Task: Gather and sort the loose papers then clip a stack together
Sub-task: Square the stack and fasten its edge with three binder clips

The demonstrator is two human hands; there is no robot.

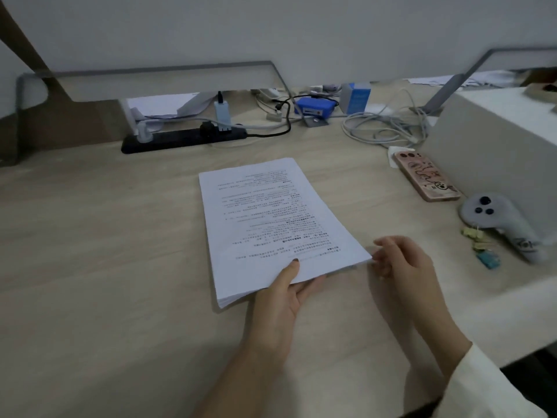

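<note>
Gripping the near edge of a thick stack of printed paper [265,215] with the left hand [280,294], thumb on the top sheet, fingers tucked beneath. Lifted slightly at that edge, otherwise lying flat near the middle of the pale wooden desk [90,236]. Right hand [401,267] just beside the stack's near right corner, fingers loosely curled, holding nothing; possibly brushing the corner, hard to tell from this angle.

Not yet clipped. Judged risks: fanning or sliding of the upper sheets on any loosening of the thumb; a dog-eared corner from a careless tap by the right hand; a crooked bind from clipping before squaring the edges.

Farther right, well apart from the stack: small binder clips [471,233], yellowish and teal, just beside a grey handheld controller [506,227]. Likely to need a reach across, with a chance of knocking the controller or leaving the stack held one-handed.

Beyond, a phone in a pink cartoon case [428,179], then coiled grey cables [388,128], a black power strip [184,140] and a blue box [315,108] along the partition.

Writing: dense lines of print on the top sheet, upside down to the wearer, too small to read. A dark mark on the controller's grip, illegible. No brand readable on phone, strip or box.
</note>
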